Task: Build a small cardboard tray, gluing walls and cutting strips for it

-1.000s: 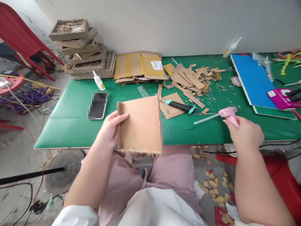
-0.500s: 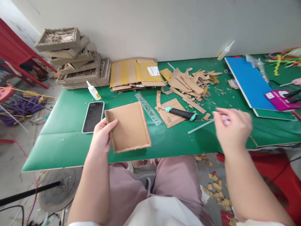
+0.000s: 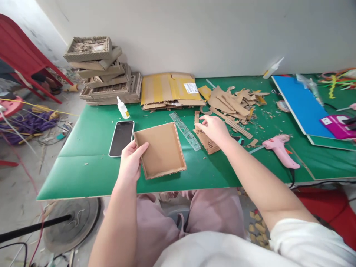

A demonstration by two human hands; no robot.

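Observation:
My left hand (image 3: 132,159) grips a shallow square cardboard tray (image 3: 161,148) by its left edge, thumb inside and fingers behind. The tray is tilted toward me above the front of the table. My right hand (image 3: 214,129) reaches over a small cardboard piece (image 3: 208,142) and a narrow cardboard strip (image 3: 196,117). Its thumb and forefinger are apart, with nothing visible between them. Most of the utility knife is hidden beneath this hand; only its green-and-black end (image 3: 240,140) shows. Further right, a pink glue gun (image 3: 280,150) lies on the green table.
A clear ruler (image 3: 185,131), a phone (image 3: 121,139) and a glue bottle (image 3: 122,108) lie or stand around the tray. Behind are stacked cardboard trays (image 3: 108,79), folded cardboard (image 3: 169,89) and scraps (image 3: 233,102). A blue board (image 3: 300,104) is at right.
My right hand has let go of the glue gun, now lying on the table, and moved left over the small cardboard piece and knife. My left hand still holds the tray.

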